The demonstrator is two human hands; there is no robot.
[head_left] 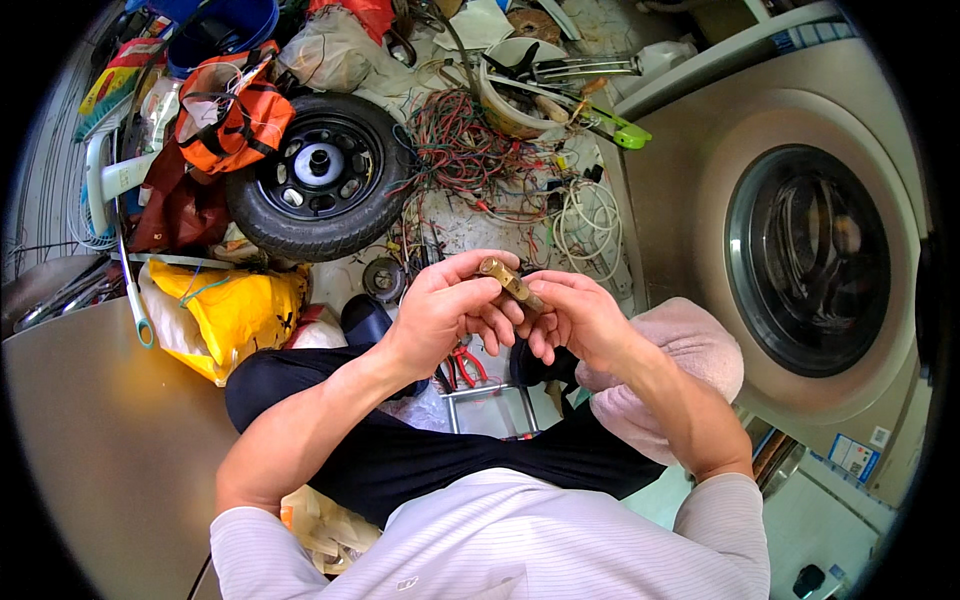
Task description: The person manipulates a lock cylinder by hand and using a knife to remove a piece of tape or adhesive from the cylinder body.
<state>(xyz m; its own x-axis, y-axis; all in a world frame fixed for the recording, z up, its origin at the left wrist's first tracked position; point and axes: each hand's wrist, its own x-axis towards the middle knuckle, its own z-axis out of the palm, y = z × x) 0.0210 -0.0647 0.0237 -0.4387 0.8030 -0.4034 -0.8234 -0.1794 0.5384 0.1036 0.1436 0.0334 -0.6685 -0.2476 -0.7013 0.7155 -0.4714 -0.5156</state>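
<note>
Here it is, a short brass-coloured metal cylinder [512, 284], tilted between the two hands, out in front of the lap! The left grip [437, 305] is narrow and closed on its upper end, thumb and index finger on either side, the round end face peeking out between them. Over on the other side, the right grip [583, 318] pinches the lower end, which seems partly hidden by the fingertips, so its full shape is hard to judge from here. Below the hands, red-handled pliers [465, 367] lie by the legs. Farther out, a black spare wheel with a rubber tyre [375, 200] rests next to a tangle of red and dark wires [465, 145]. A yellow plastic bag [235, 310] slumps off to the left, and a washing machine with a round dark glass door [810, 260] fills the right.
</note>
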